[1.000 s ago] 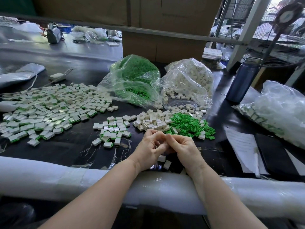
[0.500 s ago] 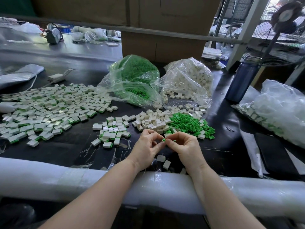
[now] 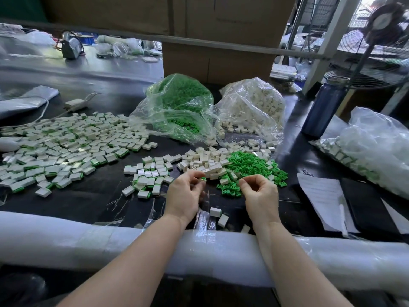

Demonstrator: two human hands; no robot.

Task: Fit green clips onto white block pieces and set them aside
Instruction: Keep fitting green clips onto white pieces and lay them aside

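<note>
- Between the left hand's (image 3: 185, 194) fingertips (image 3: 200, 185), just above the dark table (image 3: 88, 200), sits a small piece showing green (image 3: 203, 179); it looks like a white block with its clip on, though most of it is hidden by the fingers
- It should handle as a light, stiff bit of moulded plastic, smooth enough to squirt out of a loose pinch; best taken by its flat sides, thumb against forefinger, as it is pinched now
- Right hand (image 3: 259, 192) hangs just beside the loose green clips (image 3: 250, 167), fingers curled inward, and I can't make out anything held in them
- Half a second back the two hands met over one green-tipped piece; now they've split apart, left carrying the piece, right drifting toward the clip pile
- I'd judge the fitting done on this one, with the set-aside next
- Bare white blocks (image 3: 205, 161) are heaped right ahead of the left hand, touching the green pile's edge
- A small cluster of finished pieces (image 3: 152, 173) lies left of that, and the big spread of them (image 3: 62, 149) further left
- Two stray white blocks (image 3: 218, 214) rest near the foam-wrapped edge rail (image 3: 110, 244)
- Behind, a bag of green clips (image 3: 177, 107) and a bag of white blocks (image 3: 254, 107); a blue bottle (image 3: 321, 111) stands to the right
</note>
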